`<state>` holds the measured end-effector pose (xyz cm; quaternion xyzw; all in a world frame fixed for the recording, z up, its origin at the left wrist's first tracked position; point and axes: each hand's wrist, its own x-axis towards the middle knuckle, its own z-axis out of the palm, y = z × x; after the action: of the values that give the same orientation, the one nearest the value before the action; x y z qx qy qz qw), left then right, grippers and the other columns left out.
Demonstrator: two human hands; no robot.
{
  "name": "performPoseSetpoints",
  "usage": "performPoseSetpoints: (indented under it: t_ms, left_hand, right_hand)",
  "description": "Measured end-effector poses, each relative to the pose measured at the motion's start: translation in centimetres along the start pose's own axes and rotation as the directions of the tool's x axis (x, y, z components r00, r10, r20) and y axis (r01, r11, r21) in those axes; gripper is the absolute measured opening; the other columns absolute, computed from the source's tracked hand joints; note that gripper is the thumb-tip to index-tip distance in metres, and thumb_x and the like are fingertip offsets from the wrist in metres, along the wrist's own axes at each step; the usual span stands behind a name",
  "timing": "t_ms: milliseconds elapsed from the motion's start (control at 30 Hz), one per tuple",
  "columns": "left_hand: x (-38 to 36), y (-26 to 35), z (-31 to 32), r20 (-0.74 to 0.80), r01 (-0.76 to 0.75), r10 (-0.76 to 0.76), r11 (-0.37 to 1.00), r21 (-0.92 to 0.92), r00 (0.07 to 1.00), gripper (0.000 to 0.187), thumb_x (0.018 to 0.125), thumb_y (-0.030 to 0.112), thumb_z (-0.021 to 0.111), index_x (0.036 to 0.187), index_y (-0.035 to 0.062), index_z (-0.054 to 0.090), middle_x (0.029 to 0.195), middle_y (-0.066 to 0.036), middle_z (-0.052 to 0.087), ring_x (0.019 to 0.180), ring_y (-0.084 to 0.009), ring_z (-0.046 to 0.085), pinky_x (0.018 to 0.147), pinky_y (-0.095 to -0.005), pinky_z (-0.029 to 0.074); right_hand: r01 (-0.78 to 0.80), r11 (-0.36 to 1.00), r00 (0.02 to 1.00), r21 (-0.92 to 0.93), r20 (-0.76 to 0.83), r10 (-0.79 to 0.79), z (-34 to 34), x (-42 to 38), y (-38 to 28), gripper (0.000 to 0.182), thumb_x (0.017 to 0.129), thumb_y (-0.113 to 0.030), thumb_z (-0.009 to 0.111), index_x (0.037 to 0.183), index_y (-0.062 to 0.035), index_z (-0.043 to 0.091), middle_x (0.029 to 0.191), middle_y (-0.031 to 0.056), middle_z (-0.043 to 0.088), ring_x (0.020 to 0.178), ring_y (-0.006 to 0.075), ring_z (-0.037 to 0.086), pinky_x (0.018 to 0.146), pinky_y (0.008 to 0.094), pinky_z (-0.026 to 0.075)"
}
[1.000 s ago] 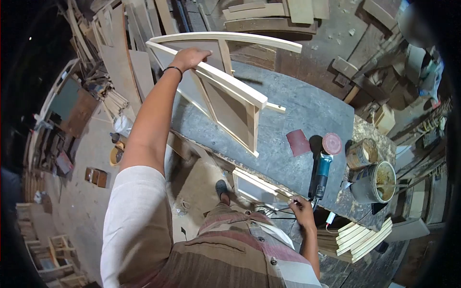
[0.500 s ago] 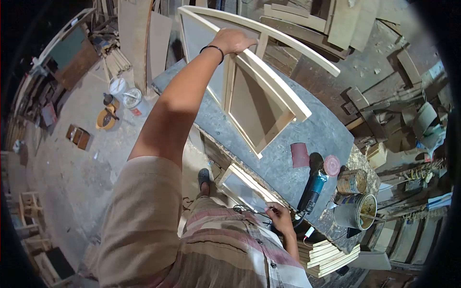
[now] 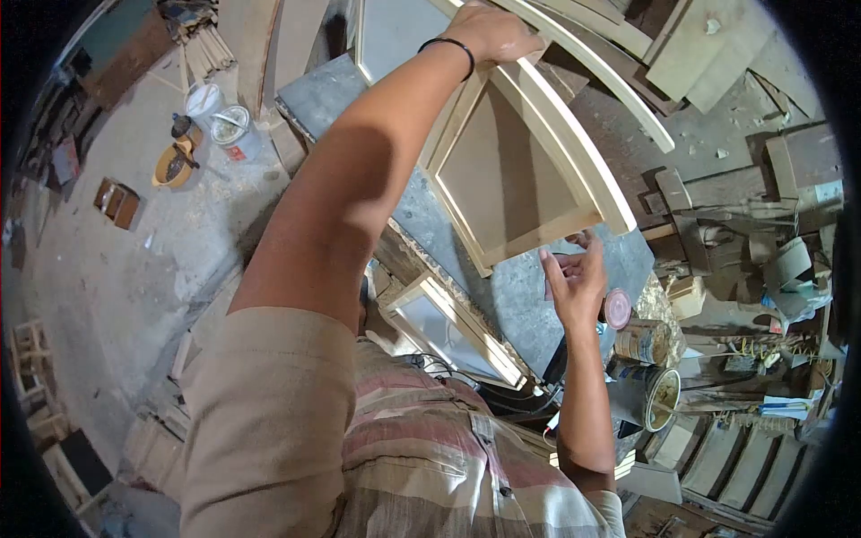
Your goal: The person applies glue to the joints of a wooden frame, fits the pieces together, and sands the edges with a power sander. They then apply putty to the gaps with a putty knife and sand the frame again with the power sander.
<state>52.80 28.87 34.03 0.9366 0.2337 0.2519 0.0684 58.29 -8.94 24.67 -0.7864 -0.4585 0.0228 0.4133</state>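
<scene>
A pale wooden frame with a curved top and thin panels [image 3: 516, 175] stands tilted over the grey workbench [image 3: 529, 314]. My left hand [image 3: 491, 34], with a black band at the wrist, is wrapped around its upper rail. Just below the frame's lower right corner, my right hand [image 3: 578, 282] is raised with thumb and fingers apart, holding nothing. A reddish sandpaper piece lies behind those fingers, mostly covered. The pink round disc [image 3: 617, 308] of a power sander shows beside my right wrist, and my forearm hides most of the tool's body.
Tins [image 3: 641, 342] and a bucket [image 3: 662, 399] with a stick sit at the bench's right end. A smaller framed panel [image 3: 448, 332] leans against the near edge. White pails [image 3: 235, 134] and a yellow bowl [image 3: 170, 167] stand on the floor at left. Scrap boards lie beyond the bench.
My right hand has risen from near my waist, by the cable, to the frame's lower corner. The view has shifted, and the frame, still in my left hand, appears higher and farther right.
</scene>
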Motion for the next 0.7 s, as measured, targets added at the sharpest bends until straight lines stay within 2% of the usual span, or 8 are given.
performPoseSetpoints:
  t_ms: [167,200,233,367,433,567,633,700]
  left_hand:
    - [-1.0,1.4,-1.7,0.016,0.044,-0.045,0.999,0.026,0.999,0.064,0.097,0.059,0.035,0.105,0.0123,0.078,0.114,-0.017,0.072,0.113,-0.0346,0.067,0.101,-0.0469,0.047]
    - [-0.8,1.5,-1.7,0.009,0.079,-0.08,0.997,0.013,0.997,0.067,0.098,0.059,0.034,0.107,0.0088,0.078,0.114,-0.019,0.072,0.113,-0.035,0.067,0.102,-0.0463,0.046]
    - [-0.8,1.2,-0.6,-0.065,0.107,-0.11,0.993,-0.055,0.992,0.059,0.09,0.056,0.046,0.114,0.0114,0.077,0.115,-0.015,0.074,0.115,-0.0278,0.066,0.104,-0.0414,0.042]
    - [-0.6,1.3,-0.5,-0.096,0.116,-0.126,0.988,-0.105,0.987,0.059,0.091,0.054,0.047,0.116,0.0093,0.075,0.122,-0.015,0.071,0.12,-0.029,0.063,0.107,-0.0428,0.039]
    - [-0.4,1.5,-1.5,0.106,0.154,-0.145,0.985,-0.077,0.984,0.059,0.091,0.054,0.048,0.119,0.0101,0.074,0.128,-0.015,0.068,0.121,-0.0292,0.063,0.109,-0.0422,0.038]
    - [-1.0,1.5,-1.2,0.006,0.135,-0.135,0.988,-0.073,0.991,0.059,0.091,0.054,0.048,0.119,0.0092,0.074,0.127,-0.015,0.069,0.121,-0.0291,0.062,0.11,-0.0421,0.037]
    - [-0.8,1.2,-1.0,-0.017,0.115,-0.116,0.992,-0.043,0.993,0.06,0.093,0.062,0.042,0.11,0.0179,0.078,0.12,-0.014,0.072,0.115,-0.0321,0.064,0.107,-0.0414,0.039]
    - [-0.9,1.2,-0.5,-0.03,0.13,-0.13,0.991,-0.017,0.991,0.059,0.093,0.062,0.041,0.113,0.0192,0.077,0.124,-0.014,0.07,0.119,-0.032,0.062,0.108,-0.0419,0.037]
  right_hand:
    - [0.004,0.994,0.998,-0.111,0.056,0.002,1.6,1.5,1.1,0.06,0.083,-0.021,0.083,0.132,-0.0015,0.055,0.083,0.0113,0.069,0.066,0.019,0.065,0.064,0.0326,0.055]
    - [0.001,0.992,0.999,-0.129,0.034,0.004,1.8,1.3,0.9,0.05,0.084,-0.017,0.082,0.125,0.0,0.059,0.079,0.0092,0.069,0.067,0.0161,0.065,0.064,0.031,0.054]
    - [-0.005,0.989,1.0,-0.146,0.011,0.006,2.0,1.4,0.7,0.04,0.086,-0.013,0.081,0.118,0.0016,0.062,0.076,0.0071,0.07,0.067,0.0132,0.066,0.064,0.0294,0.054]
    - [-0.029,0.994,0.999,-0.109,0.022,0.032,1.9,1.9,-0.3,0.031,0.088,-0.015,0.079,0.11,0.002,0.067,0.075,0.007,0.07,0.065,0.0135,0.065,0.065,0.0305,0.054]
    - [-0.03,0.999,0.999,-0.024,0.01,0.03,2.0,2.0,0.0,0.031,0.088,-0.018,0.079,0.111,0.0,0.069,0.078,0.0117,0.071,0.067,0.0137,0.066,0.065,0.0306,0.054]
    - [-0.027,0.999,0.999,-0.025,0.025,0.028,2.0,1.2,1.4,0.027,0.088,-0.016,0.077,0.108,-0.0004,0.068,0.077,0.0104,0.069,0.066,0.0133,0.064,0.064,0.0297,0.052]
    - [-0.092,0.994,0.985,0.057,0.15,0.083,2.6,0.0,4.3,0.02,0.089,-0.013,0.075,0.102,-0.0003,0.067,0.077,0.0097,0.068,0.065,0.0123,0.06,0.061,0.0287,0.05]
    - [-0.201,0.97,0.949,0.139,0.275,0.157,3.4,-2.3,8.2,0.014,0.09,-0.011,0.073,0.097,-0.0005,0.066,0.078,0.0067,0.067,0.066,0.0103,0.059,0.061,0.0279,0.049]
